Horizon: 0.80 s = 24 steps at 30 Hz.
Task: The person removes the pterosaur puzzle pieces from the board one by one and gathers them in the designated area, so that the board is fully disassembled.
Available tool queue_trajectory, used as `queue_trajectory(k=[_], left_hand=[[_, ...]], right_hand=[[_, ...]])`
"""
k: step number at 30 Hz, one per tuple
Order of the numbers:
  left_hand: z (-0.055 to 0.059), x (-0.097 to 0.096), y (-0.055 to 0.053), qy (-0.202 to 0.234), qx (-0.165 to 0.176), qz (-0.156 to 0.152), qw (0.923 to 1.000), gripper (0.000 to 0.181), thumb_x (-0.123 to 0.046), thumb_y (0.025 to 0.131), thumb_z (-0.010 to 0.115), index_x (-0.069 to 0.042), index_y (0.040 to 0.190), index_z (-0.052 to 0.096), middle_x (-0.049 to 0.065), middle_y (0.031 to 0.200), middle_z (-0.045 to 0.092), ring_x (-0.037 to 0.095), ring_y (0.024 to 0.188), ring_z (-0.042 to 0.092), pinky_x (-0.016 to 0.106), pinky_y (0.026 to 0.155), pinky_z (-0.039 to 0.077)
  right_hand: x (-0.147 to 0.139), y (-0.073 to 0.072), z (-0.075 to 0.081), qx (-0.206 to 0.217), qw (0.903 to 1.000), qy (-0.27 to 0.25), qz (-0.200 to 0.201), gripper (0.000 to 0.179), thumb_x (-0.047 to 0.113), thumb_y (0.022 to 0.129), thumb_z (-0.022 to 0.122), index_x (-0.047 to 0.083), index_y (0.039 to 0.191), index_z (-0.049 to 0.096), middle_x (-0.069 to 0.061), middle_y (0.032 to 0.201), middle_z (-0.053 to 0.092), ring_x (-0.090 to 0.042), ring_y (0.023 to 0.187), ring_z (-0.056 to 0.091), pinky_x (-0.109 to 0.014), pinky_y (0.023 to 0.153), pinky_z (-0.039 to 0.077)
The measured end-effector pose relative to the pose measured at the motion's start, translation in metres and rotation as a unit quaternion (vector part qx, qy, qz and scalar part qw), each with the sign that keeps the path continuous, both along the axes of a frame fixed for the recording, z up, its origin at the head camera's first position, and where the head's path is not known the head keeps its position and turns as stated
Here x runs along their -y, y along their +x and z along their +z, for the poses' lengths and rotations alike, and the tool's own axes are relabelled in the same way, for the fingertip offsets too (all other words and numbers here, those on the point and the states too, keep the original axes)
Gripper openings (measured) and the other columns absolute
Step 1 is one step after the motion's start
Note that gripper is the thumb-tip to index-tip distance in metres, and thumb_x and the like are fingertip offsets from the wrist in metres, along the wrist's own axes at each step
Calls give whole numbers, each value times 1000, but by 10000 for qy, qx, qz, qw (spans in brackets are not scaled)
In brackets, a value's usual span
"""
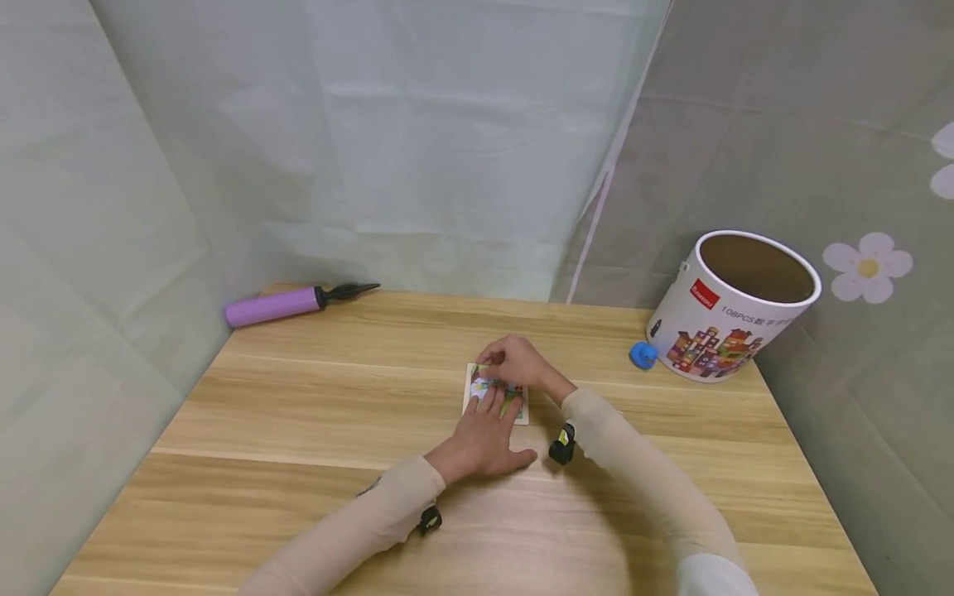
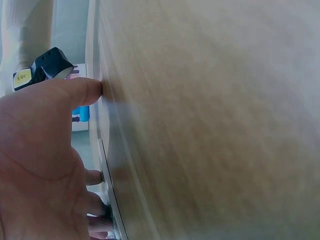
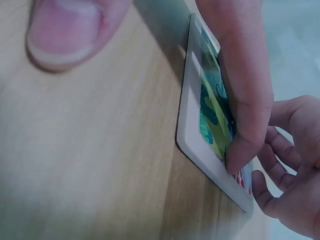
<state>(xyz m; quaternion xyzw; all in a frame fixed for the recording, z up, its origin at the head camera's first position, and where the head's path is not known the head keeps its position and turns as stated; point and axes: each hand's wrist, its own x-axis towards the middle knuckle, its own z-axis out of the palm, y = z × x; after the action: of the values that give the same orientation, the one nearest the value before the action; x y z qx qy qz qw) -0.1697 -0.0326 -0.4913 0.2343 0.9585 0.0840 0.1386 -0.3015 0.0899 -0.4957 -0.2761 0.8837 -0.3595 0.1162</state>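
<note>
A small picture board (image 1: 468, 387) with a pale rim and a colourful picture lies flat on the wooden table. My left hand (image 1: 488, 439) rests on it with fingers spread and straight, its thumb held out to the side over the table. At the board's far edge my right hand (image 1: 517, 362) bends its fingers, thumb and forefinger close together over the far left corner. In the right wrist view the right hand (image 3: 300, 160) shows curled fingers beside the board (image 3: 187, 122). Whether it pinches anything is hidden.
A purple hand pump (image 1: 276, 306) with a black nozzle lies at the back left. At the back right stands a white printed bucket (image 1: 734, 310), with a small blue toy duck (image 1: 643, 355) beside its base. Cloth curtains (image 1: 447, 149) surround the table.
</note>
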Motion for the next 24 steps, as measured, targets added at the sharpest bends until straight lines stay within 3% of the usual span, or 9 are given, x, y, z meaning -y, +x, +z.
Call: queue_trajectory(k=[6, 11, 17, 24], left_hand=[[-1, 0, -1, -57, 54, -14, 10000, 94, -71, 95, 48, -10, 163, 25, 20, 169, 13, 35, 157, 12, 55, 125, 16], [0, 1, -2, -88, 20, -88, 9999, 94, -72, 95, 47, -12, 163, 25, 19, 170, 12, 35, 157, 13, 55, 124, 19], [0, 4, -3, -84, 9, -148, 9999, 92, -72, 95, 47, -15, 164, 25, 17, 170, 9, 34, 157, 14, 53, 124, 21], [1, 5, -2, -64, -133, -115, 9998, 99, -73, 94, 49, -8, 164, 19, 18, 170, 13, 33, 156, 17, 52, 124, 23]], right_hand=[[-7, 1, 4, -64, 9995, -300, 80, 11, 16, 94, 76, 12, 103, 80, 1, 100, 78, -11, 90, 70, -31, 85, 57], [-21, 3, 11, -29, 9984, -545, -129, 13, 16, 97, 72, 10, 105, 80, -2, 106, 77, -16, 98, 70, -35, 90, 57], [-45, 4, 17, -216, 9973, -610, -347, 12, 12, 97, 72, 8, 104, 80, -5, 107, 77, -21, 99, 69, -39, 90, 57], [-76, 11, 21, -389, 9975, -407, -432, 15, 12, 97, 70, 5, 107, 80, -8, 105, 77, -23, 97, 71, -39, 85, 58]])
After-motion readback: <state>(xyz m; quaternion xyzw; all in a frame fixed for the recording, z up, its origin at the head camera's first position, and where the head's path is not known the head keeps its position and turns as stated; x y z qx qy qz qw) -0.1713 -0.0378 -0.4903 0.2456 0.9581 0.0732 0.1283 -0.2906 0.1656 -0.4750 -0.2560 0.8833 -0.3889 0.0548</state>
